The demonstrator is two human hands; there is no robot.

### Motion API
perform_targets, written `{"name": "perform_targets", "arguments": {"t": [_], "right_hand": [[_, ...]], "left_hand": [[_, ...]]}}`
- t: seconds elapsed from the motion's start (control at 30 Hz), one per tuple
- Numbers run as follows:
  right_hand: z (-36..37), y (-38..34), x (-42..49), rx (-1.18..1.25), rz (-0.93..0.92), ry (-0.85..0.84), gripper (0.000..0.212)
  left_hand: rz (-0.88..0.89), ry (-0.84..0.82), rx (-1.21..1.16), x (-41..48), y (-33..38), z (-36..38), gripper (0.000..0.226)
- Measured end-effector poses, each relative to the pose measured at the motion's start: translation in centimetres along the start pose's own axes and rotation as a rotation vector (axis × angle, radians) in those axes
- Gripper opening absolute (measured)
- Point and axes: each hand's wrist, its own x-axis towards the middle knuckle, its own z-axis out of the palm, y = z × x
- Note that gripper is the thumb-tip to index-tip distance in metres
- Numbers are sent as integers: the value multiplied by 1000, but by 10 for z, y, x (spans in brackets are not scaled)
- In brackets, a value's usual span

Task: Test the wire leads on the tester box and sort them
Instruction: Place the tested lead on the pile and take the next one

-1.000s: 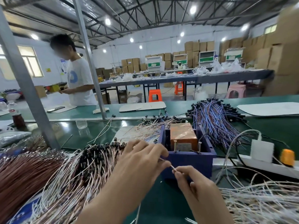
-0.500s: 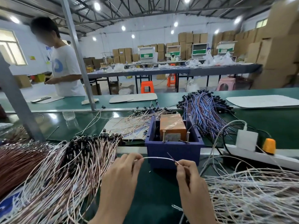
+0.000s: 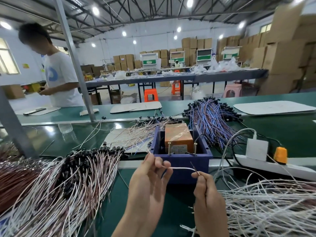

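Observation:
A blue tester box stands mid-table with an orange block and two upright metal pins inside. Just in front of it I hold one white wire lead level between both hands. My left hand pinches its left end, and my right hand pinches its right end, where bare tips stick up. The lead is below the pins and does not touch them. A big pile of white and brown leads with black ends lies at the left, and a loose white pile at the right.
Behind the box lie a thin spread of leads on a white sheet and a blue-purple bundle. A white power strip with an orange plug sits at the right. A grey post rises at the left; a person stands beyond it.
My hands moved apart, stretching the lead out straight in front of the box. The view also moved closer to the box.

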Motion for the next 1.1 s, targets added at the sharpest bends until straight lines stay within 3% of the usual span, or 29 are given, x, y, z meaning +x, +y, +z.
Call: {"name": "perform_targets", "arguments": {"t": [0.1, 0.3, 0.57, 0.8, 1.1], "right_hand": [[0, 1, 2, 8, 24, 48, 37], [1, 2, -2, -35, -27, 46, 27], [1, -4, 2, -59, -35, 137, 25], [10, -10, 7, 52, 50, 197, 37], [23, -6, 8, 130, 62, 255, 35]], "left_hand": [[176, 112, 99, 6, -17, -8, 15], [347, 238, 386, 8, -47, -27, 31], [409, 170, 529, 8, -62, -33, 38], [434, 140, 570, 10, -66, -34, 41], [422, 77, 601, 7, -68, -36, 39]]}}
